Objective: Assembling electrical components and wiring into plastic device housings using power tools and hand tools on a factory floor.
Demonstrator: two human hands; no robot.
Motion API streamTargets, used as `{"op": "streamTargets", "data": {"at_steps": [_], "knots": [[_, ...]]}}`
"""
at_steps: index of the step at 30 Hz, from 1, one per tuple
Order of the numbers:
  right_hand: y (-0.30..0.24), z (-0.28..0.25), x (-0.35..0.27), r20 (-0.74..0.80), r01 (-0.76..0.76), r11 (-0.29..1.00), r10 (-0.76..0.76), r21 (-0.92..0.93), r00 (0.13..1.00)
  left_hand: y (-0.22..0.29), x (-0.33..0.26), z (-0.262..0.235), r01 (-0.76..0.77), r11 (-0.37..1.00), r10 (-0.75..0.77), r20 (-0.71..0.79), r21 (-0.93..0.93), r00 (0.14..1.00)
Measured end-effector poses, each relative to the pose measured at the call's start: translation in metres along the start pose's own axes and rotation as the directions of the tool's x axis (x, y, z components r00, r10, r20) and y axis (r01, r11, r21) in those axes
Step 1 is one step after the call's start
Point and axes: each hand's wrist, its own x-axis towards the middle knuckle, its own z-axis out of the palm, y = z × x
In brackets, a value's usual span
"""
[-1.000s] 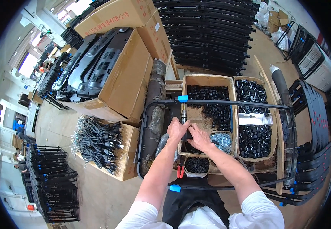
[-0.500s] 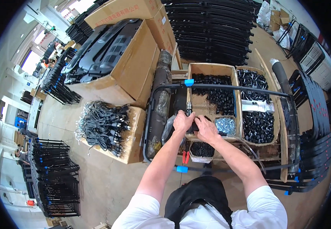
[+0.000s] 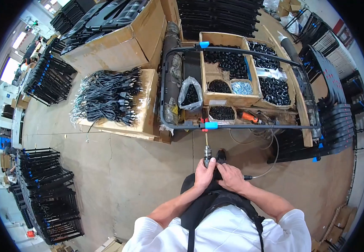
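Observation:
My left hand (image 3: 204, 173) is wrapped round the front of an air drill (image 3: 207, 152), just behind its silver chuck. My right hand (image 3: 231, 176) closes on the drill's rear part, largely hidden by the fingers. A thin hose runs off it to the right. From the chuck a long, thin, gold-coloured bit (image 3: 207, 137) points away from me. Its tip is at the near rail of a black tubular frame (image 3: 257, 126), beside a blue patch (image 3: 211, 125) and a small red part (image 3: 204, 122). The frame lies across the bench around the parts boxes.
A wooden box (image 3: 217, 101) holds black caps and silver screws (image 3: 241, 87). Beside it are a bag of black parts (image 3: 190, 97), a small tub (image 3: 222, 113) and an orange tool (image 3: 249, 117). Bundled cables (image 3: 108, 96) lie on a carton at left. Stacked black frames (image 3: 316, 145) stand at right.
Both hands have drawn the drill back toward my body, from over the parts boxes to the near side of the frame. The view has shifted, so the bench sits higher in the picture.

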Motion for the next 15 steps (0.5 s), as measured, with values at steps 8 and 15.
{"op": "streamTargets", "data": {"at_steps": [8, 15], "knots": [[0.0, 0.037, 0.024, -0.063, -0.052, 0.999, 0.052, 0.008, 0.997, -0.02, 0.028, -0.014, 0.062, 0.998, -0.061, -0.051, 0.019, 0.997], [0.001, 0.038, 0.033, -0.015, -0.109, 0.991, 0.11, 0.077, 0.994, 0.004, 0.034, -0.024, 0.119, 0.981, -0.121, 0.002, 0.153, 0.993]]}}
